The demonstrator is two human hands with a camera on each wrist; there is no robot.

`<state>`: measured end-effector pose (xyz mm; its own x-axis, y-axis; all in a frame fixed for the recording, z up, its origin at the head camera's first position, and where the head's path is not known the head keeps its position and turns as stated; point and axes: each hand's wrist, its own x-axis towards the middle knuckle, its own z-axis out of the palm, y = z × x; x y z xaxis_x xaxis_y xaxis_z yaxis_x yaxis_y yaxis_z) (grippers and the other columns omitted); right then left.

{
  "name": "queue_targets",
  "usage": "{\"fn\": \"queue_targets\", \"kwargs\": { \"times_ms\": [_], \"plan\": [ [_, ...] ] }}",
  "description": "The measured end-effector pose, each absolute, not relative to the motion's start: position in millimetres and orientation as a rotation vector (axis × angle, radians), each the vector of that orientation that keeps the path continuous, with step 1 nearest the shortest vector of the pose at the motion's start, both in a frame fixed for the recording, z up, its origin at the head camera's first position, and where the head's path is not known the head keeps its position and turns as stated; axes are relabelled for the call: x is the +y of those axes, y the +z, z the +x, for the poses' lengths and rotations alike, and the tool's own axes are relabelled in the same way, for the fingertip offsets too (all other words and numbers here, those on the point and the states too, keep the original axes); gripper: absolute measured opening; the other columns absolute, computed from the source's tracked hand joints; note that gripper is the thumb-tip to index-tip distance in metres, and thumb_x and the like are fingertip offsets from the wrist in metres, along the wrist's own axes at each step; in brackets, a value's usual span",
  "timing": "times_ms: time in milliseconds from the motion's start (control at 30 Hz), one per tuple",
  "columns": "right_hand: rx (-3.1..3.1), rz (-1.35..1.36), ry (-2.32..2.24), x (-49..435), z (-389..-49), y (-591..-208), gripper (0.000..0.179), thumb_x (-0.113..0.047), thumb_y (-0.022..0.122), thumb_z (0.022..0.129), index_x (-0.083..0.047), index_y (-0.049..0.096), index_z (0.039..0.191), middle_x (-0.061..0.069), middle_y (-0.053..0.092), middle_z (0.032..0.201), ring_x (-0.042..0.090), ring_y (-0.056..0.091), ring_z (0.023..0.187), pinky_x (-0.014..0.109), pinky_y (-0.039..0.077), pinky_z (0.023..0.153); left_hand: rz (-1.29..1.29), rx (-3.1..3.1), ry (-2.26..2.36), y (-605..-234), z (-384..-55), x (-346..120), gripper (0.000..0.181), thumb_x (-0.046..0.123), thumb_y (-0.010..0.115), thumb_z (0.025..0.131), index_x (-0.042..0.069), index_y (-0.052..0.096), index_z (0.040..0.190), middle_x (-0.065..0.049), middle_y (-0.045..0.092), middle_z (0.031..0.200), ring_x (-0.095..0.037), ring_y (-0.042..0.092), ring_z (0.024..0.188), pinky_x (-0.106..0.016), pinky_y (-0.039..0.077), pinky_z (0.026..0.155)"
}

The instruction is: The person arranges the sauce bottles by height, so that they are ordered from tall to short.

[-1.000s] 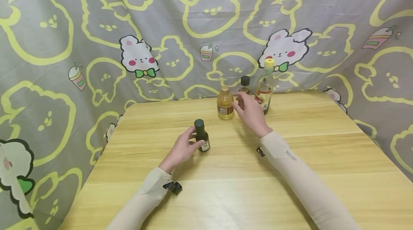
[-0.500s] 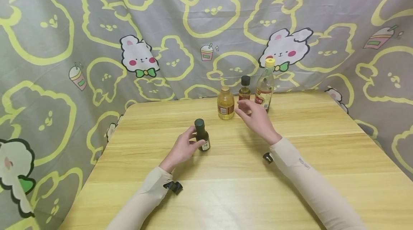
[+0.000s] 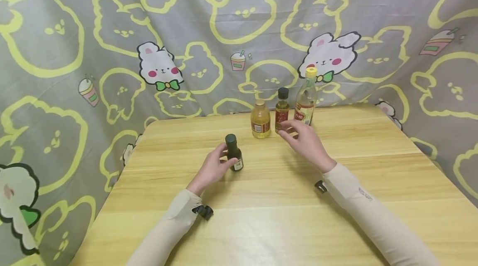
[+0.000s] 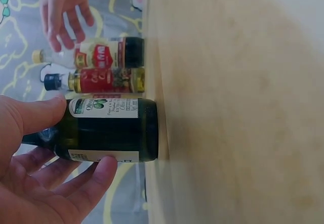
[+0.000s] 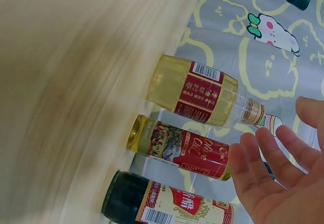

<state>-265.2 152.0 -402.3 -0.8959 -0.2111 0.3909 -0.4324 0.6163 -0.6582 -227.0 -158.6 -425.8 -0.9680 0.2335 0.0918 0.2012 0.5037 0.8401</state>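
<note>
My left hand [image 3: 212,167] grips a small dark green olive oil bottle [image 4: 109,133], thumb on one side and fingers curled round the other. The bottle is upright, with its dark cap [image 3: 230,138] above the hand. Farther back, my right hand [image 3: 308,143] is extended with loosely bent fingers and holds nothing. In the head view its fingertips overlap the lower part of a slim olive oil bottle [image 3: 281,112] with a red label and black cap. Left of that stands a squat bottle of yellow liquid [image 5: 195,90] with a dark red label.
A tall clear bottle [image 3: 305,106] with a yellow cap and red-and-cream label stands at the right end of the back row. Behind the wooden table [image 3: 261,216] hangs a grey patterned curtain [image 3: 209,17]. Each wrist bears a small black camera.
My right hand has drawn back toward me and to the right, away from the squat bottle, uncovering the slim one. The green bottle and left hand have shifted very slightly upward in view.
</note>
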Motion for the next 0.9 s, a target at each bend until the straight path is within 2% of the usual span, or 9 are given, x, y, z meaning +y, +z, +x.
{"fn": "queue_targets", "kwargs": {
  "times_ms": [200, 433, 733, 900],
  "plan": [
    [-2.585, 0.527, 1.127, 153.8, -261.4, -401.5, 0.038, -0.033, 0.065, 0.102, -0.007, 0.067, 0.128, 0.013, 0.07, 0.126, 0.029, 0.072, 0.101, 0.043, 0.063, 0.083, 0.364, 2.702, 1.484, -425.9, -236.8, -156.9, 0.046, 0.017, 0.072, 0.097, 0.011, 0.055, 0.139, -0.014, 0.06, 0.141, -0.036, 0.056, 0.134, -0.047, 0.053, 0.106],
    [-2.57, 0.535, 1.096, 155.8, -259.3, -397.7, 0.032, -0.032, 0.066, 0.102, -0.008, 0.069, 0.124, 0.011, 0.071, 0.123, 0.028, 0.073, 0.097, 0.042, 0.064, 0.081, 0.31, 2.722, 1.442, -424.0, -252.3, -153.7, 0.047, 0.023, 0.072, 0.097, 0.018, 0.056, 0.14, -0.016, 0.055, 0.148, -0.04, 0.057, 0.131, -0.056, 0.052, 0.104],
    [-2.569, 0.555, 1.096, 154.8, -259.1, -397.6, 0.033, -0.031, 0.065, 0.102, -0.006, 0.07, 0.123, 0.011, 0.071, 0.121, 0.028, 0.073, 0.097, 0.041, 0.064, 0.081, 0.303, 2.734, 1.423, -419.1, -275.3, -149.3, 0.044, 0.022, 0.072, 0.098, 0.016, 0.056, 0.138, -0.015, 0.054, 0.149, -0.039, 0.057, 0.131, -0.053, 0.054, 0.103],
    [-2.576, 0.531, 1.097, 154.5, -258.6, -396.3, 0.031, -0.032, 0.064, 0.102, -0.009, 0.07, 0.121, 0.01, 0.072, 0.121, 0.027, 0.073, 0.094, 0.041, 0.064, 0.08, 0.301, 2.763, 1.421, -418.9, -291.9, -145.4, 0.043, 0.022, 0.071, 0.098, 0.013, 0.055, 0.138, -0.015, 0.055, 0.148, -0.038, 0.058, 0.131, -0.052, 0.053, 0.105]
  ]
}}
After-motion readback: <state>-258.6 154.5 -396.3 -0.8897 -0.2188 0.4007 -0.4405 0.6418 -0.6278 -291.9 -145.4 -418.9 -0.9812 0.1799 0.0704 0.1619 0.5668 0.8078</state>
